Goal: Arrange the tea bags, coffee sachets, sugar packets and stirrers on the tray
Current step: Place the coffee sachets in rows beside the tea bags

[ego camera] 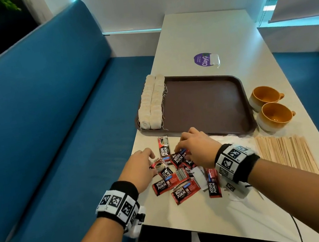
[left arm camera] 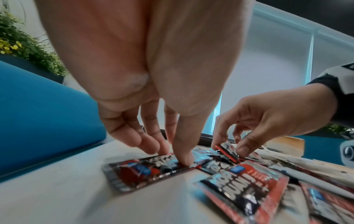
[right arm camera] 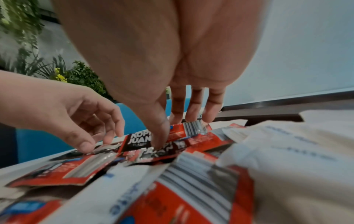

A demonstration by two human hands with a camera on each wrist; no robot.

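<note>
A pile of red-and-black coffee sachets [ego camera: 182,180] lies on the white table in front of the brown tray [ego camera: 200,103]. My left hand [ego camera: 150,160] reaches down at the pile's left side, and its thumb and fingers pinch a sachet [left arm camera: 145,171] that lies flat. My right hand [ego camera: 178,151] pinches another sachet [left arm camera: 228,150] by its raised edge at the pile's far side. Two rows of tea bags [ego camera: 151,103] fill the tray's left side. White sugar packets [right arm camera: 287,144] lie under my right wrist. Wooden stirrers [ego camera: 286,152] lie to the right.
Two orange cups [ego camera: 265,96] [ego camera: 275,115] stand right of the tray. A single tea bag [ego camera: 214,60] lies on a purple sticker beyond it. A blue bench [ego camera: 48,118] runs along the table's left edge. Most of the tray floor is bare.
</note>
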